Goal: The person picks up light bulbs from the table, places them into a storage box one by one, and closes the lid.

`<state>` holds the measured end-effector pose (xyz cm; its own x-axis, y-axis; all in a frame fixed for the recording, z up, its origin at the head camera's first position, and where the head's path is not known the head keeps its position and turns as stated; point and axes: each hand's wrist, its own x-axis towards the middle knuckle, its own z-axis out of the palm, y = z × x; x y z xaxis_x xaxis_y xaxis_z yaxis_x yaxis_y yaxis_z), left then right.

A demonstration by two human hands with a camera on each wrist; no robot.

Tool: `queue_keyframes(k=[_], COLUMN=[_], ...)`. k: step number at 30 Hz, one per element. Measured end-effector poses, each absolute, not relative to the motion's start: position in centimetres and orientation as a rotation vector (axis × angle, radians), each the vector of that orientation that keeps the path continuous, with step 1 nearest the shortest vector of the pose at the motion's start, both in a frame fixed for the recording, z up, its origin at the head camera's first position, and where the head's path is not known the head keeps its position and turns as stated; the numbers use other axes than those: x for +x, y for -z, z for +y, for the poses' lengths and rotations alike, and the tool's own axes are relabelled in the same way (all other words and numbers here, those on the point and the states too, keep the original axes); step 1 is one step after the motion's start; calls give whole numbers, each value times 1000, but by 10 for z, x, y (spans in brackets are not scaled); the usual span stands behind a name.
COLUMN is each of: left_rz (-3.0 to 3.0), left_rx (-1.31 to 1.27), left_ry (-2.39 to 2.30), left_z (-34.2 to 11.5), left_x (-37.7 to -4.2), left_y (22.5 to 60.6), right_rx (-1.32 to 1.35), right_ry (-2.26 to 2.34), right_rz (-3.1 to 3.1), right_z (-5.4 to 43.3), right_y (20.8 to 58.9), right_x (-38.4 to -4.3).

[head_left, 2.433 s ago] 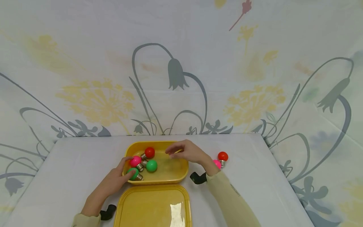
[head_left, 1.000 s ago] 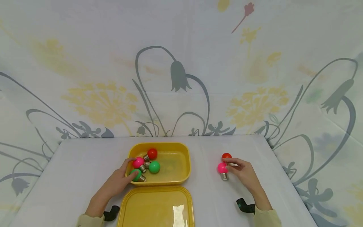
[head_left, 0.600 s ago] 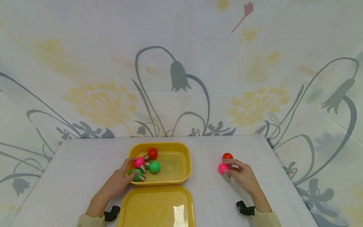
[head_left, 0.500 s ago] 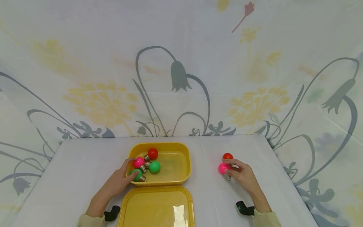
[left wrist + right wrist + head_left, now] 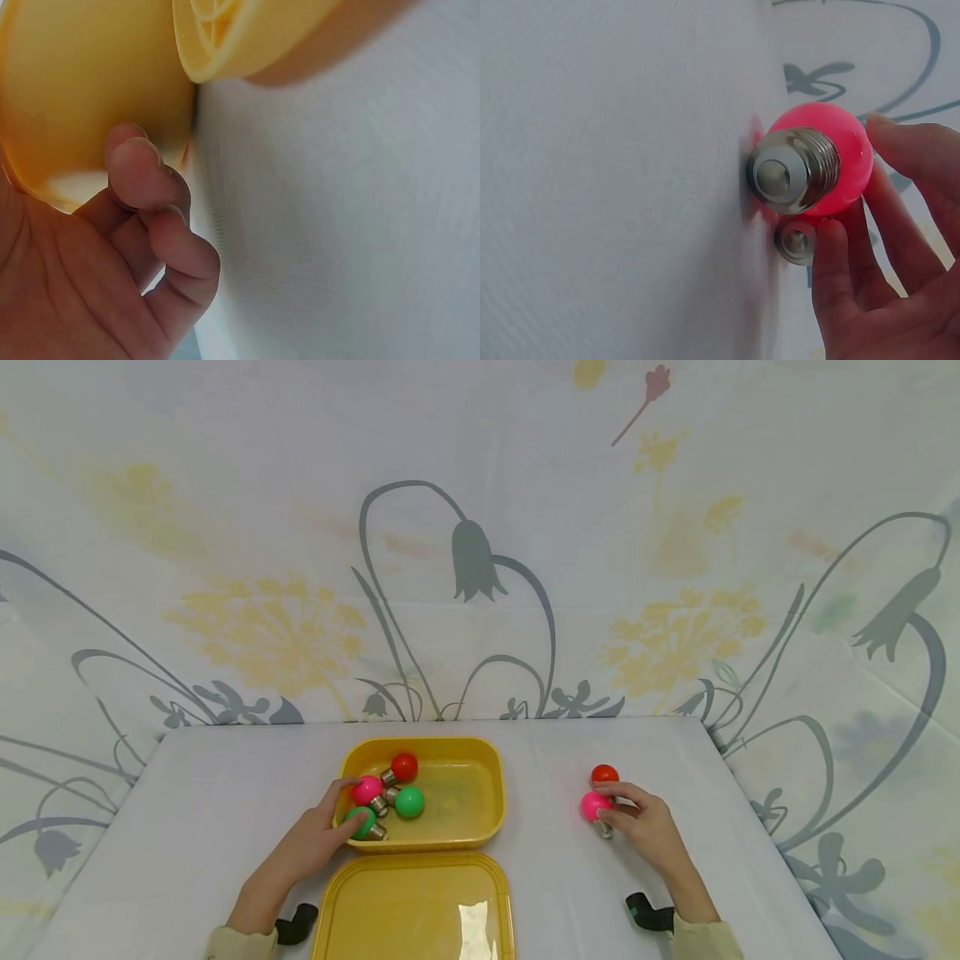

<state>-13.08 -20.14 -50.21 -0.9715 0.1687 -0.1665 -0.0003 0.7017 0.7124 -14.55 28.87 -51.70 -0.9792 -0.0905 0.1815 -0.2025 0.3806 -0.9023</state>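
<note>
My left hand (image 5: 311, 835) grips the left end of a yellow plastic box (image 5: 491, 760), thumb and forefinger reaching over its rim. Curled fingers (image 5: 184, 244) show beside the box wall in the left wrist view. Inside, by that hand, lie a pink light bulb (image 5: 367, 790), a red bulb (image 5: 404, 767) and two green bulbs (image 5: 409, 802), one partly under the thumb. On the right, my right hand (image 5: 645, 818) holds another pink light bulb (image 5: 847, 150) by its round part, between thumb and fingers, its metal base toward the camera. A red bulb (image 5: 604, 773) lies just behind it, partly hidden.
A yellow lid (image 5: 412, 910) lies in front of the box on the white tabletop (image 5: 547, 877). Black wrist camera mounts (image 5: 649, 913) stick out at both wrists. A flower-patterned cloth (image 5: 480, 635) hangs behind the table and along its sides.
My right hand has moved from over the box to the right and taken hold of the pink bulb, which has turned and shifted slightly right. The left hand keeps its place on the box.
</note>
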Motion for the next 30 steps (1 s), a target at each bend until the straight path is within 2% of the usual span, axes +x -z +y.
queue_keyframes(k=[10,19,30], left_rz=[2689,2698,2695], left_rx=[124,126,125], left_ry=[-1128,-1124,-1123], left_z=[-200,-200,-200], left_x=[-129,-129,-130], left_y=[500,499,502], right_rx=[190,305,267], right_ry=[-1655,-1566,-1667], right_rz=[-2612,-2674,-2677], right_z=[291,282,292], right_y=[516,505,514], right_x=[-143,-138,-141])
